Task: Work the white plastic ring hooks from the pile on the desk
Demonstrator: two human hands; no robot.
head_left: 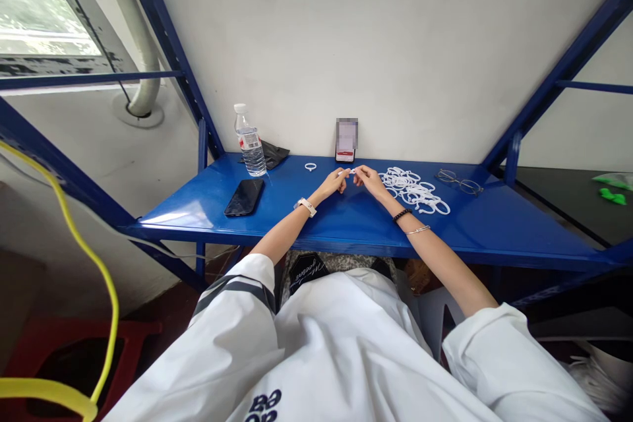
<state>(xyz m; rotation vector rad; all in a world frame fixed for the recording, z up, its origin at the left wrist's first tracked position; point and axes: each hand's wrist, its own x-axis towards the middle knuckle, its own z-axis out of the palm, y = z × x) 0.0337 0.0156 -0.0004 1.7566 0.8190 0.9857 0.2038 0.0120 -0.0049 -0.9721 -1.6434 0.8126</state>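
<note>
Over the blue table my left hand (334,183) and my right hand (367,179) meet with fingers pinched together. Between the fingertips shows a bit of a small white piece (352,171), held from both sides; most of it is covered by the fingers. It has the same white colour as the loops nearby. Just right of my right hand lies a loose pile of thin white loops (418,192). A single white loop (310,167) with a small nub rests by itself to the left of my left hand.
A phone (345,154) leans upright against the wall behind my hands. At left are a water bottle (253,151), a black bag (274,153) and a dark phone (244,198) lying flat. Eyeglasses (459,182) lie right of the pile. Blue frame posts (564,69) flank the table.
</note>
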